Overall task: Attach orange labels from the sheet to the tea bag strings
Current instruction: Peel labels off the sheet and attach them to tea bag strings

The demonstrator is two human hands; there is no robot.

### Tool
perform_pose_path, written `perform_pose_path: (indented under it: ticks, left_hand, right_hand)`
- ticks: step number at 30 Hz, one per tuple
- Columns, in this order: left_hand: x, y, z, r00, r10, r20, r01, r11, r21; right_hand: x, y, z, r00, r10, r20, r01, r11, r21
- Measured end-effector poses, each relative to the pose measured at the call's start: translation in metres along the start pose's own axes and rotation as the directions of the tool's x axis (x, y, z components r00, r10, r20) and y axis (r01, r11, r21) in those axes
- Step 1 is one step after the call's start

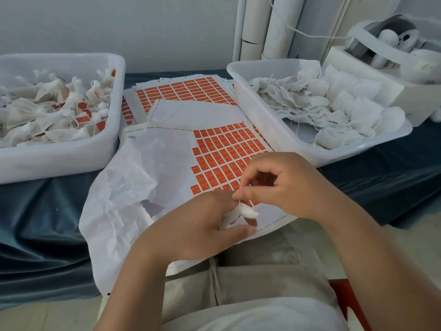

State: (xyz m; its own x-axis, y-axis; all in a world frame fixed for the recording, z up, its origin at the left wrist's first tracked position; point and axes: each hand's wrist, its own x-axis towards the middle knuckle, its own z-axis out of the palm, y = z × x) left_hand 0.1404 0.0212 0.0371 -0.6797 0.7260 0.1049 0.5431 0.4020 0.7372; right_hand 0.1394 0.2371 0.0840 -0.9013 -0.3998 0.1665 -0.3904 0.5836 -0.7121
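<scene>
A label sheet point(167, 168) lies in front of me, its left half bare backing paper, its right half still covered with orange labels point(222, 151). Over its near edge my left hand point(191, 230) grips a small white tea bag point(248, 211). My right hand point(284, 185) pinches the thin string just above the bag, thumb and forefinger closed. Whether a label is between those fingers I cannot tell.
A white tub point(59, 161) at the left holds tea bags with orange labels on them. Another white tub point(298, 149) at the right holds plain tea bags with loose strings. More label sheets point(186, 89) lie behind, on a dark blue cloth point(43, 211). White rolls point(279, 27) stand at the back.
</scene>
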Motion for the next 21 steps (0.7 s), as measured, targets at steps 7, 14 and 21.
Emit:
perform_pose_path:
  ticks: [7, 14, 21]
  left_hand:
    - [-0.003, 0.005, -0.011, 0.985, -0.018, -0.172, -0.05, 0.922, -0.383]
    - [-0.001, 0.003, -0.012, 0.972, -0.084, -0.218, -0.043, 0.854, -0.518]
    - [-0.003, 0.001, -0.017, 0.987, -0.1, -0.122, 0.015, 0.831, -0.556]
  right_hand:
    - [0.001, 0.001, 0.004, 0.998, -0.06, -0.019, 0.062, 0.982, 0.177]
    - [-0.001, -0.007, 0.007, 0.941, -0.317, -0.117, 0.3, 0.943, -0.141]
    - [0.0, -0.007, 0.009, 0.948, -0.287, -0.136, 0.265, 0.951, -0.156]
